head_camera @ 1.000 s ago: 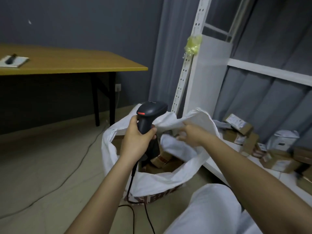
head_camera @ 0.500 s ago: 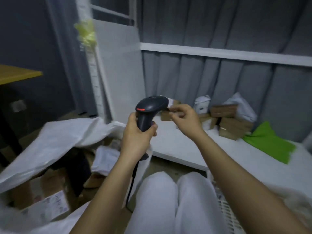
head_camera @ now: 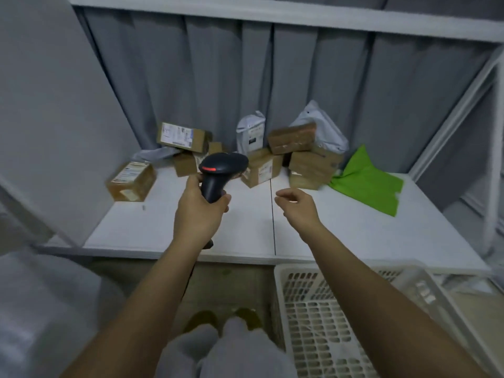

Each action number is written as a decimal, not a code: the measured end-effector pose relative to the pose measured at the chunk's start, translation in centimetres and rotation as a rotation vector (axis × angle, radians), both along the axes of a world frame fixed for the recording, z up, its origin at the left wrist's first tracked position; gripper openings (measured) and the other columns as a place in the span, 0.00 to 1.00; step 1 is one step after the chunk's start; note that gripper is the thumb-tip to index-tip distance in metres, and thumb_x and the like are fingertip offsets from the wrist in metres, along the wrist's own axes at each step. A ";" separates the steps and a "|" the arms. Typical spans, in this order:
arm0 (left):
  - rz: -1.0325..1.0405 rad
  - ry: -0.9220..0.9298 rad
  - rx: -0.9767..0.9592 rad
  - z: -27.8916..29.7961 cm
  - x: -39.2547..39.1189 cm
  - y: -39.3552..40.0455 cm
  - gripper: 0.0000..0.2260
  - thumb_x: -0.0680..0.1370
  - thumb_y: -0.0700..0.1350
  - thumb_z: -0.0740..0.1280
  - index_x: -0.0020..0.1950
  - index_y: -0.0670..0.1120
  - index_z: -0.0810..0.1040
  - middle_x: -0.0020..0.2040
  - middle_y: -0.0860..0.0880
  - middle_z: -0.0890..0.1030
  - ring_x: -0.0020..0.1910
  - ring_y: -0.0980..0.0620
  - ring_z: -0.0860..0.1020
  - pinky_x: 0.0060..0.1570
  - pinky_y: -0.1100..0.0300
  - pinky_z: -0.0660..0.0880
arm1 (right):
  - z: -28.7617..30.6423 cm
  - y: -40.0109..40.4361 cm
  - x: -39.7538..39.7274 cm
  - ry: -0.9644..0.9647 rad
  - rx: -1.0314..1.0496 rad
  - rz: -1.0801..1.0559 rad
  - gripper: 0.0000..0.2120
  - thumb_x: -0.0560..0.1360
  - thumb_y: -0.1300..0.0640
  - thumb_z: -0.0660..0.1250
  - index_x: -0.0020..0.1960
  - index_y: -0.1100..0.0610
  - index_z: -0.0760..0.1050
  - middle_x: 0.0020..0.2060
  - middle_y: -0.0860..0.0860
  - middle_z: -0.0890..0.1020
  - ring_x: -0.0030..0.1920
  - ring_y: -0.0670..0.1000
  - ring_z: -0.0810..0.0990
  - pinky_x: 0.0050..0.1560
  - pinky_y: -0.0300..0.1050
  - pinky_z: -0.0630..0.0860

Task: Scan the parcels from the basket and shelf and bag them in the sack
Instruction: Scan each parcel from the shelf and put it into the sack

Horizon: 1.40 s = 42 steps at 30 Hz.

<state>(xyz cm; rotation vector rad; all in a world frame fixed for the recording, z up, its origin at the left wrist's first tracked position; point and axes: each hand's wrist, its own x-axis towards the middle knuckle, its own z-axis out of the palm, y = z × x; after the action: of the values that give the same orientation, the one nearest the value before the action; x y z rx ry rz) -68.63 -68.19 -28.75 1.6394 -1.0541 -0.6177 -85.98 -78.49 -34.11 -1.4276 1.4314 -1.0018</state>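
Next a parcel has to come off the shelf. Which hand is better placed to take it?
The right hand, probably. It is free, with loosely curled fingers holding nothing, and hovers over the shelf toward the boxes. The left hand is wrapped round the scanner.

White shelf (head_camera: pixel 169 236), cardboard parcels (head_camera: pixel 313 165) clustered at back, green mailer (head_camera: pixel 368 184) right
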 end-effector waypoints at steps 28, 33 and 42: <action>-0.020 0.029 0.026 -12.6 12.7 -32.2 0.15 0.75 0.40 0.71 0.55 0.49 0.67 0.42 0.54 0.73 0.39 0.56 0.75 0.42 0.61 0.74 | -3.0 -37.7 15.1 1.317 -0.473 0.254 0.41 0.77 0.59 0.65 0.80 0.53 0.43 0.74 0.59 0.60 0.73 0.63 0.58 0.69 0.58 0.61; -0.018 0.069 0.020 -13.0 12.5 -30.7 0.13 0.74 0.38 0.71 0.55 0.44 0.70 0.44 0.46 0.77 0.41 0.48 0.77 0.45 0.53 0.77 | -3.5 -36.0 13.7 1.567 -0.612 0.259 0.25 0.77 0.46 0.65 0.69 0.56 0.65 0.64 0.59 0.70 0.66 0.62 0.67 0.62 0.56 0.69; 0.069 0.287 -0.086 -9.8 9.0 -21.1 0.13 0.74 0.37 0.71 0.47 0.52 0.70 0.41 0.50 0.77 0.38 0.51 0.78 0.41 0.54 0.77 | -0.6 -24.5 10.2 0.584 -0.536 -0.010 0.28 0.65 0.45 0.76 0.57 0.57 0.70 0.49 0.53 0.78 0.49 0.56 0.77 0.49 0.53 0.76</action>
<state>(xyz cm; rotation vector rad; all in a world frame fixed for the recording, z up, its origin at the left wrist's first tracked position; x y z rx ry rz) -59.59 -89.24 -38.57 1.4555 -0.8008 -0.7270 -75.75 -102.99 -34.68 -2.2439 1.6405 -1.0729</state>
